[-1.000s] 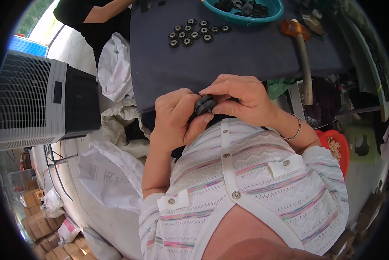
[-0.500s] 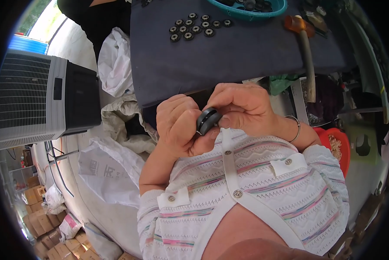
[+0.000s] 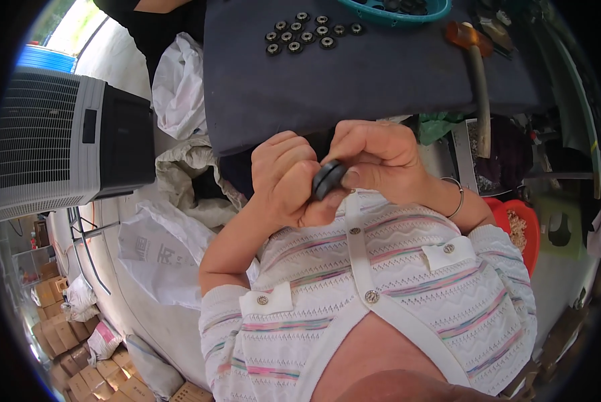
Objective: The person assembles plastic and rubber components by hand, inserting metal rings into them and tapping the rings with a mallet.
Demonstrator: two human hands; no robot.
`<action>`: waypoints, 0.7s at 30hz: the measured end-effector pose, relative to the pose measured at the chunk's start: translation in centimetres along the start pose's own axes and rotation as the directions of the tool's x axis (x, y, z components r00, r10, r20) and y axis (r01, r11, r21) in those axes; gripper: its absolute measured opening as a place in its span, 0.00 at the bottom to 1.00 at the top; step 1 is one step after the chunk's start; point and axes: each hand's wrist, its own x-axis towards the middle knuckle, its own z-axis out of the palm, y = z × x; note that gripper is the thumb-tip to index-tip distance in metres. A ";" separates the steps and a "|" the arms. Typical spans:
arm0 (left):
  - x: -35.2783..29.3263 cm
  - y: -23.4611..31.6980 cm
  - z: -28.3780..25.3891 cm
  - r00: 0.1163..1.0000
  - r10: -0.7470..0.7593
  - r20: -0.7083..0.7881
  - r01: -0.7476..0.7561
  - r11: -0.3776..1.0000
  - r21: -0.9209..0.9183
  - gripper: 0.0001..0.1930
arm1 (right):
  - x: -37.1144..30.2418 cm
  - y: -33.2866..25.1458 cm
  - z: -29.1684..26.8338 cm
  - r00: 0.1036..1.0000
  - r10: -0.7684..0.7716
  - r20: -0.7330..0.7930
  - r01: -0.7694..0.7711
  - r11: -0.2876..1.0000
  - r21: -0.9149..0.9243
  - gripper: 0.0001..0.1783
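Note:
Just in front of my chest, both hands grip a black grooved wheel (image 3: 328,179) between them. My left hand (image 3: 281,177) is closed on its left side, fingers curled and thumb underneath. On the other side, the thumb and fingers of my right hand (image 3: 379,161) pinch its edge. The groove faces partly upward, and the wheel's flat faces are mostly hidden. Beyond my hands, several black wheels with metal centres (image 3: 306,37) lie grouped on the dark-covered table (image 3: 381,84).
A teal basin (image 3: 397,18) of black parts stands at the table's far edge. To its right lies a mallet (image 3: 478,80), its wooden handle overhanging the near edge. A large grey air cooler (image 3: 123,141) stands left, near white sacks (image 3: 163,254). A red container (image 3: 529,234) sits at right.
The wheel has tilted in my fingers, and its groove looks narrower. Both hands remain on it, slightly farther right and higher. The view has shifted a little.

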 end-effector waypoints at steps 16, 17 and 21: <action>0.1 -0.3 -0.3 0.996 -0.080 0.038 0.076 0.992 0.104 0.16 | 0.5 1.0 0.5 0.988 -0.127 -0.089 0.102 0.966 -0.239 0.15; 0.2 0.0 -0.2 0.997 -0.080 0.015 0.078 0.989 0.126 0.16 | 0.3 0.9 0.6 0.988 -0.126 -0.092 0.101 0.965 -0.241 0.15; 0.3 0.3 0.0 0.998 -0.055 -0.032 0.058 0.992 0.111 0.16 | 0.2 0.8 0.9 0.995 -0.063 -0.075 0.059 0.997 -0.059 0.12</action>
